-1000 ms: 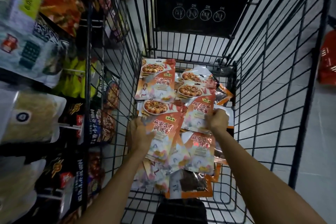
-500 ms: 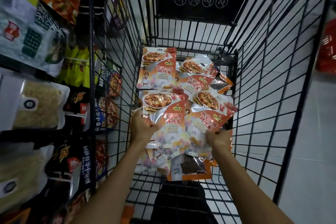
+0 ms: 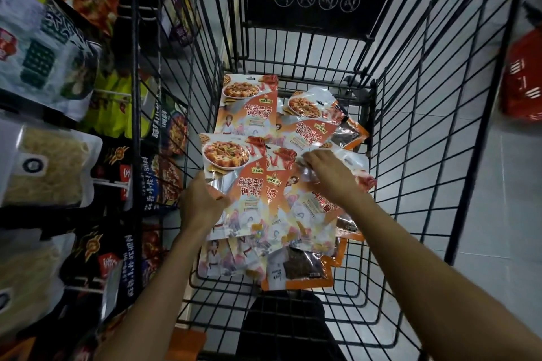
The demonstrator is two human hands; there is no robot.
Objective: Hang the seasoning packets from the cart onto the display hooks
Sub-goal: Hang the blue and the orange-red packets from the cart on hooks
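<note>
Left hand (image 3: 202,202) grips the front packet (image 3: 234,173) by its left edge, with the thumb curled over the printed face and the fingers behind it. The forearm enters from the lower left of the head view. Right hand (image 3: 331,179) lies palm-down across the fanned packets just right of the front packet, its fingertips (image 3: 306,157) at the clear upper edge of 1 packet. Whether it pinches that packet or only presses on it cannot be determined. Both hands are inside the cart (image 3: 410,126), a black wire basket. The front packet is tilted and overlaps at least 2 similar packets behind it. Loose seasoning packets (image 3: 249,102) lie on the cart floor: 2 side by side at the far end and several under the hands. An orange pouch (image 3: 296,269) with a dark window lies at the near end. A black panel (image 3: 316,23) bearing 4 round symbols stands at the far end of the cart. Bagged goods (image 3: 44,167) hang on the display left of the cart. A red basket (image 3: 525,82) shows at the right edge.
</note>
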